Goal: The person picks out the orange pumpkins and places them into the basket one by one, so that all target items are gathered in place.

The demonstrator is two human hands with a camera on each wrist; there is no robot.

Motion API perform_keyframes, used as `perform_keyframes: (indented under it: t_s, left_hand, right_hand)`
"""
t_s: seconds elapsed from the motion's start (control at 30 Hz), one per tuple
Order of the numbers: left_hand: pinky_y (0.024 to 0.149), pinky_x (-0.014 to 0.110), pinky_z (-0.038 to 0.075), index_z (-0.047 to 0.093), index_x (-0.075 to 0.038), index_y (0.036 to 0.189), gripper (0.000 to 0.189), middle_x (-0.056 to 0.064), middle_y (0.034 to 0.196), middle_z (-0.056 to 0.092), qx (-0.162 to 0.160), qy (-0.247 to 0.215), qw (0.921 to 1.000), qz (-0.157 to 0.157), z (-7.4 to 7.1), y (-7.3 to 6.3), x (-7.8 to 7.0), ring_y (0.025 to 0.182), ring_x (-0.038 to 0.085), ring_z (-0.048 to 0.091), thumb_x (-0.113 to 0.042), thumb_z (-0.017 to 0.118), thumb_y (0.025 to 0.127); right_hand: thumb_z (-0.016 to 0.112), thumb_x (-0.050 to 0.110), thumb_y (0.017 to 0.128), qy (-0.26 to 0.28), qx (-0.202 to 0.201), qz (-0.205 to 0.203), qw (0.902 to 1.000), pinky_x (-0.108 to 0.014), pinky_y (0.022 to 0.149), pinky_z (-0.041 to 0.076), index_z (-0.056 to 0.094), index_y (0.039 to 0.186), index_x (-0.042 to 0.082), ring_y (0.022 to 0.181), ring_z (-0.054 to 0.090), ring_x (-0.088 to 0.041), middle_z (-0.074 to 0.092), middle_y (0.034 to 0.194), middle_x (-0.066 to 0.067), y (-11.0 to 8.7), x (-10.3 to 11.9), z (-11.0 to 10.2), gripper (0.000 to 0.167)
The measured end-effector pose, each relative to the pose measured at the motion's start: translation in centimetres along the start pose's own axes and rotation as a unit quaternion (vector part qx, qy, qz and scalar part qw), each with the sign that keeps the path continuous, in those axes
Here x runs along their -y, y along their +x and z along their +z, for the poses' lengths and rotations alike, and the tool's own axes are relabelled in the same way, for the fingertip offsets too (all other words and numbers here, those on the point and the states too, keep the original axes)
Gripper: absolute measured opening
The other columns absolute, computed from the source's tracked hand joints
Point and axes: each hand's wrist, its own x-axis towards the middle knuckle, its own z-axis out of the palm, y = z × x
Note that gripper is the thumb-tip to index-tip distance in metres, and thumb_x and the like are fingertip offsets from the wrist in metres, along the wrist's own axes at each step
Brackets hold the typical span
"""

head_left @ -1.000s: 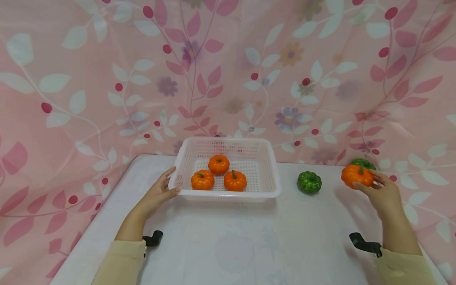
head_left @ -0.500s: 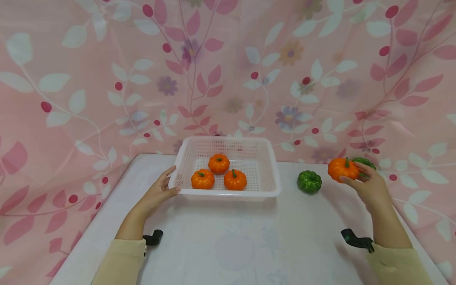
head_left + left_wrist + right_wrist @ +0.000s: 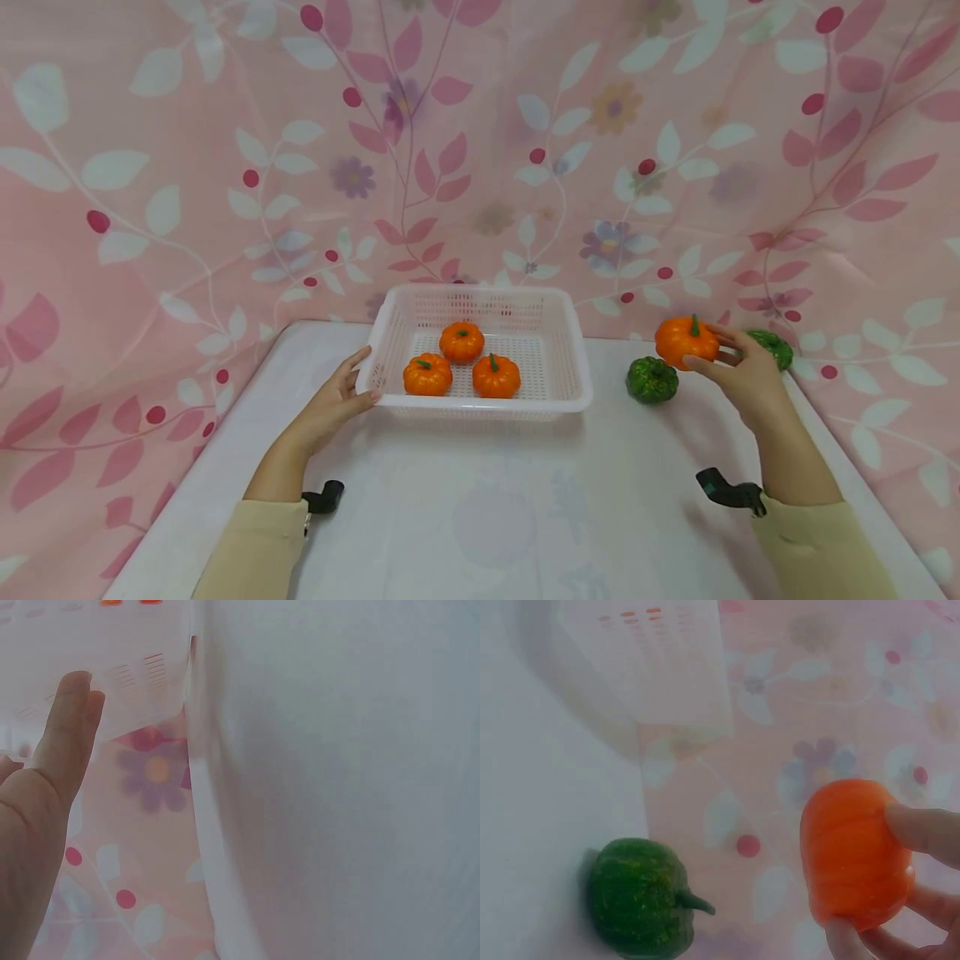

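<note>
My right hand (image 3: 742, 371) holds an orange mini pumpkin (image 3: 684, 342) with a green stem, pinched between thumb and fingers. It hangs in the air above and slightly right of a green mini pumpkin (image 3: 652, 380), which also shows in the right wrist view at the lower left. Three orange pumpkins (image 3: 496, 377) sit inside a white perforated plastic basket (image 3: 480, 406). At the basket's left side my left hand (image 3: 326, 408) rests against the wall and front corner, fingers straight. In the left wrist view those fingers (image 3: 69, 712) lie along the basket's outer wall.
Another green pumpkin (image 3: 774, 348) stands at the table's back right edge, partly hidden behind my right hand. A white cloth covers the table (image 3: 495, 500). Behind it hangs a pink floral curtain (image 3: 480, 167).
My right hand has carried the orange pumpkin left and slightly up, from in front of the far right green pumpkin to above the nearer one. My left hand and the basket stay put.
</note>
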Motion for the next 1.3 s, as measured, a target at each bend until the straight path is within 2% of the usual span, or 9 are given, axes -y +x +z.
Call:
perform_keyframes:
  t_s: [0.37, 0.73, 1.3]
  left_hand:
    - [0.092, 0.02, 0.047, 0.009, -0.02, 0.162, 0.086, 0.026, 0.153, 0.035, -0.002, 0.001, 1.0, 0.003, 0.0, 0.0, 0.0, 0.125, 0.036, 0.048, -0.007, 0.064, 0.097]
    - [0.091, 0.02, 0.047, 0.008, -0.02, 0.162, 0.087, 0.027, 0.153, 0.034, -0.002, -0.004, 1.0, 0.004, 0.1, 0.0, 0.0, 0.125, 0.039, 0.046, -0.006, 0.064, 0.097]
    - [0.092, 0.02, 0.046, 0.007, -0.02, 0.162, 0.086, 0.026, 0.155, 0.032, 0.001, -0.008, 1.0, 0.003, 0.1, -0.2, -0.1, 0.127, 0.038, 0.045, -0.003, 0.062, 0.097]
  right_hand:
    - [0.071, 0.037, 0.093, 0.024, 0.068, -0.02, 0.9972, -0.063, 0.103, 0.036, 0.027, 0.158, 0.009, 0.139, 0.03, -0.051, 0.025, 0.157, -0.027, 1.1, 2.1, 2.3, 0.083]
    - [0.074, 0.034, 0.092, 0.033, 0.078, -0.044, 0.9954, -0.055, 0.101, 0.043, 0.033, 0.156, 0.009, 0.137, 0.036, -0.047, 0.032, 0.155, -0.024, 1.9, 3.9, 4.4, 0.08]
    - [0.078, 0.037, 0.088, 0.02, 0.094, -0.034, 0.9948, -0.056, 0.102, 0.043, 0.039, 0.154, 0.014, 0.136, 0.04, -0.043, 0.036, 0.155, -0.019, 3.2, 6.1, 6.7, 0.08]
